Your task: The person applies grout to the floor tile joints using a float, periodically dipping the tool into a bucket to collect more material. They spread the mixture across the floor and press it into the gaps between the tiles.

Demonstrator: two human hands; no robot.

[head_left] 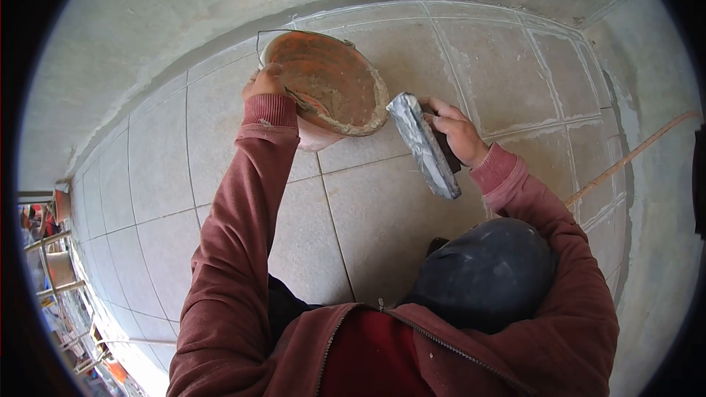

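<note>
An orange bucket point(334, 66), coated inside with pale dried paste, sits on the tiles in front of me with its wire handle at the far rim. At its left rim my left hand point(264, 82) is closed round a small trowel, whose narrow paste-smeared blade point(307, 101) points into the bucket; its handle is hidden in the fist. To the right of the bucket, my right hand point(457, 132) grips a grout float point(425, 147) by its back. The float's face stands on edge, turned towards the bucket and smeared with whitish-grey paste.
Large beige floor tiles point(257, 206) surround me, some joints on the right edged with white residue. Rough plastered walls point(184, 15) rise behind and at the right. A thin rod point(632, 156) slants on the right. My bent knee point(489, 272) is below the float; cluttered scaffolding point(55, 250) shows far left.
</note>
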